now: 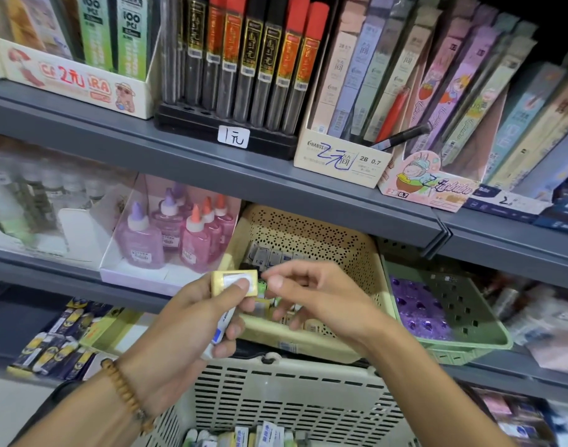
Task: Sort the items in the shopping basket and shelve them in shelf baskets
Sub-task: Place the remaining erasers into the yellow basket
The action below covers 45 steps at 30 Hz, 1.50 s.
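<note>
My left hand (192,321) grips a small pale-yellow eraser (234,283) under the thumb, along with a white-and-blue wrapped eraser (223,327) lower in the fingers. My right hand (311,296) is beside it, thumb and fingers pinching a small green-and-white item (262,287) next to the yellow eraser. Both hands hover over the front of a cream perforated shelf basket (356,253) holding rows of boxed erasers. Below, the white slotted shopping basket (292,395) shows several wrapped erasers (243,437) at the bottom edge.
A green shelf basket (463,321) with purple packets sits to the right. Pink and purple glue bottles (179,233) stand in a white tray on the left. Pencil-lead boxes fill the shelf above (253,72). Blue-yellow packets (56,343) lie lower left.
</note>
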Motion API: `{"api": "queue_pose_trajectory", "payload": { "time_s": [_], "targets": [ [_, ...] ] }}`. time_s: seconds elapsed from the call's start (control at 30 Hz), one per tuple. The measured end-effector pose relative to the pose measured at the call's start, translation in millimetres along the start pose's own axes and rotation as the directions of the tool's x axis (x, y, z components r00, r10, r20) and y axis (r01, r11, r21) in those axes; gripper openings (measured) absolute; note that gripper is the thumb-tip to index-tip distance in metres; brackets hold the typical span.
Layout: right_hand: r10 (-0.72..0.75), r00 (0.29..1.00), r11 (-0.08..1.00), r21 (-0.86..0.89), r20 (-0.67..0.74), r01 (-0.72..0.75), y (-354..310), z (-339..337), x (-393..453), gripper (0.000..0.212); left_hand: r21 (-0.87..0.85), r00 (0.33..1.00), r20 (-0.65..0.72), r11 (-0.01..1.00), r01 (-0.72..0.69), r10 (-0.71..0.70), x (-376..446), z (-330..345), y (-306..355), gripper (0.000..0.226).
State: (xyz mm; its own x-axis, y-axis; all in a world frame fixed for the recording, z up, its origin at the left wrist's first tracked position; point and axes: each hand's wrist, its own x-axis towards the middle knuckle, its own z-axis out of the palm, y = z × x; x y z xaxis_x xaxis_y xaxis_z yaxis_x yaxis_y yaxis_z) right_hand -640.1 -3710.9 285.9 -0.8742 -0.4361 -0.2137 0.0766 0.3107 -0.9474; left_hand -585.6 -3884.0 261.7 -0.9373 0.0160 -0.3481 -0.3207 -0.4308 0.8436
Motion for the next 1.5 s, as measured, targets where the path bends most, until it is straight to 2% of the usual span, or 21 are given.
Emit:
{"api": "queue_pose_trajectory", "payload": {
  "time_s": [0.17,0.27,0.3,0.37,0.43,0.5,0.57,0.63,0.7,0.8,0.87,0.93,1.0,1.13,1.2,1.23,1.27,1.33,1.37,1.4,1.5],
  "targets": [
    [-0.021,1.0,0.977,0.212,0.005,0.019,-5,18,3,0.01,0.033,0.994,0.106,0.999,0.023,-0.027,-3,0,0,0.04],
    [-0.006,1.0,0.946,0.323,-0.005,0.008,-4,8,5,0.009,-0.044,0.989,0.128,0.996,0.081,-0.075,-5,3,5,0.032],
    [0.004,1.0,0.958,0.287,-0.027,0.004,-3,3,7,0.01,-0.092,0.991,0.113,0.992,0.089,-0.078,-5,3,7,0.027],
    [0.061,0.992,0.989,0.143,-0.107,-0.045,2,-11,11,0.01,-0.16,0.997,0.067,0.986,0.055,-0.045,-4,-3,12,0.035],
    [0.155,0.97,0.986,-0.03,-0.184,-0.164,10,-24,16,0.009,-0.173,0.998,0.053,0.985,-0.021,0.03,-6,-9,18,0.041],
    [0.262,0.951,0.947,-0.147,-0.164,-0.286,18,-28,22,0.008,-0.216,0.995,0.061,0.974,-0.063,0.078,-10,-12,22,0.039],
    [0.322,0.941,0.912,-0.232,-0.1,-0.337,25,-20,28,0.01,-0.239,0.996,0.04,0.968,-0.074,0.086,-11,-11,23,0.034],
    [0.301,0.95,0.876,-0.369,-0.083,-0.31,27,-10,32,0.01,-0.227,0.995,0.005,0.97,-0.091,0.095,-11,-10,22,0.029],
    [0.204,0.967,0.864,-0.437,-0.153,-0.251,24,-3,33,0.012,-0.218,0.995,-0.021,0.97,-0.104,0.102,-11,-9,19,0.025],
    [-0.038,0.962,0.964,-0.264,-0.27,-0.037,5,5,20,0.014,-0.218,0.992,-0.035,0.968,-0.126,0.122,-9,-6,17,0.025],
    [-0.076,0.982,0.997,-0.039,-0.172,0.071,-11,20,6,0.011,-0.228,0.987,-0.042,0.96,-0.161,0.155,-8,-2,17,0.026],
    [-0.056,0.997,0.998,0.025,-0.051,0.057,-19,42,-4,0.017,-0.243,0.982,-0.05,0.951,-0.191,0.185,-7,2,17,0.026],
    [-0.031,1.0,0.999,0.007,-0.002,0.031,-22,59,-9,0.023,-0.227,0.977,-0.054,0.95,-0.212,0.205,-7,4,14,0.025],
    [0.006,0.999,0.995,0.104,-0.031,-0.002,-17,60,-9,0.019,-0.123,0.975,-0.031,0.968,-0.221,0.219,-7,3,10,0.024],
    [0.031,0.995,0.978,0.208,-0.099,-0.01,-13,41,-9,0.012,0.09,0.966,-0.049,0.964,-0.249,0.254,-5,1,7,0.018],
    [0.045,0.987,0.971,0.24,-0.152,-0.007,-10,28,-9,0.011,0.27,0.947,-0.058,0.919,-0.289,0.315,-2,-2,4,0.016],
    [0.061,0.976,0.97,0.241,-0.21,-0.009,-6,15,-7,0.01,0.472,0.912,-0.037,0.812,-0.344,0.408,0,-6,1,0.013],
    [0.084,0.939,0.987,0.157,-0.335,-0.032,3,-12,-2,0.007,0.774,0.813,0.126,0.457,-0.439,0.568,0,-12,-3,0.01],
    [0.086,0.912,0.994,0.097,-0.4,-0.051,9,-24,2,0.008,0.833,0.779,0.236,0.292,-0.47,0.581,0,-13,-4,0.014],
    [0.086,0.882,0.996,0.03,-0.463,-0.082,15,-35,8,0.012,0.856,0.772,0.32,0.182,-0.484,0.55,1,-12,-6,0.018],
    [0.047,0.805,0.952,-0.218,-0.592,-0.215,29,-59,35,0.023,0.863,0.784,0.447,0.022,-0.505,0.431,8,-13,-10,0.027]
  ]
}}
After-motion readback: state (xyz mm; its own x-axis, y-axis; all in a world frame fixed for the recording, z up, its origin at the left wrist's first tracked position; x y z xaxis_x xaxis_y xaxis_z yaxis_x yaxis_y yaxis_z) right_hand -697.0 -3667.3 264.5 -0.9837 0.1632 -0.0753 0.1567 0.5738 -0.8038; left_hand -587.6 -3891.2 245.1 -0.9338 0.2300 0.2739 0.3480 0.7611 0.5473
